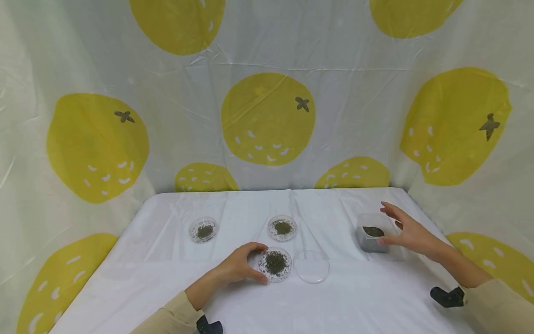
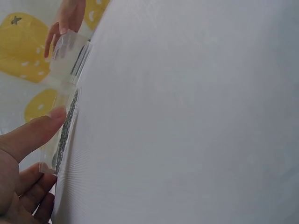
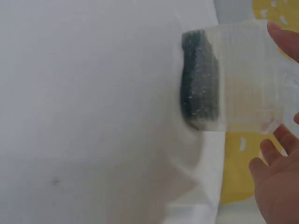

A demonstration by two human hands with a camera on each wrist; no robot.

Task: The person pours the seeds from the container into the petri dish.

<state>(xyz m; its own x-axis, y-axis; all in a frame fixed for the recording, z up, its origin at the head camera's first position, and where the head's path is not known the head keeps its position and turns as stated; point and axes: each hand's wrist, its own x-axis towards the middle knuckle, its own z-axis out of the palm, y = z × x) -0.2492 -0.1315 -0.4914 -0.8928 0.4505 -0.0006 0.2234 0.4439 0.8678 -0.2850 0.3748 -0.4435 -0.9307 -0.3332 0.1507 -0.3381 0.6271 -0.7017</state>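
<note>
My left hand holds a clear round petri dish of dark green flakes by its rim, thumb at the near side and fingers at the far side. In the left wrist view the dish shows edge-on between thumb and fingers. At the right, my right hand reaches around a clear square plastic tub with fingers spread. Dark material fills the tub's lower part. In the right wrist view the thumb is at one top corner of the tub, the fingertips near the opposite one.
A clear round lid lies right of the held dish. Behind are two more petri dishes with green flakes, one left and one in the middle. A white cloth covers the table. Lemon-print curtains enclose the back and sides.
</note>
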